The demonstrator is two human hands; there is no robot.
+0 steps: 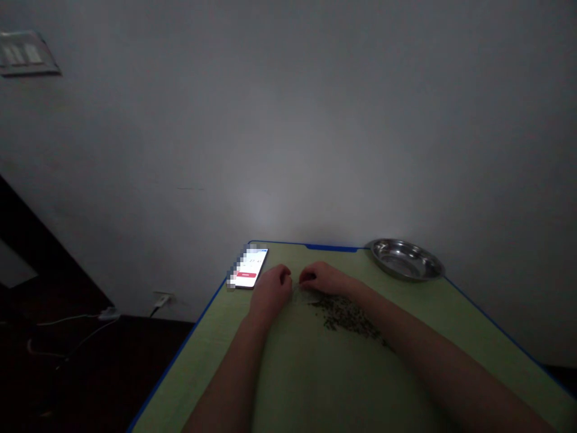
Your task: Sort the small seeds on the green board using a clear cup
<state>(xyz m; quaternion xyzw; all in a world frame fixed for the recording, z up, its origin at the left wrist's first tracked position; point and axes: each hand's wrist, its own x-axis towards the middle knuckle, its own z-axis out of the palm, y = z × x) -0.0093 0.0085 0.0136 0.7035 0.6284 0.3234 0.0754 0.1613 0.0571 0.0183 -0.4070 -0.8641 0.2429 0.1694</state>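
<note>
Head view, dim light. Small dark pieces [345, 316], seed-like but too small to identify, lay in a loose scatter on the green tabletop [297, 373], right of its middle and partly hidden by the right forearm [419, 337]. Right hand [327, 279]: came in from the right over the far edge of the scatter, fingers curled down and inward toward the left; grip bent partly closed, but whether a piece was pinched in it could not be told. Left hand [271, 291]: rested low over the tabletop just left of the right hand, a narrow gap between the two; its fingers were also curled, contents of the grip could not be told. Smartphone [247, 269]: lay face up by the far left corner, beside the left hand, screen lit, red button near the lower part, one side pixelated. Oval metal bowl [406, 258]: stood at the far right corner, well apart from both hands, shiny interior visible. Blue edging ran around the tabletop. Beyond it rose a plain grey wall [297, 120]; low on the left, a plug [162, 302] sat in a wall outlet, and pale cables [85, 340] trailed nearby.
</note>
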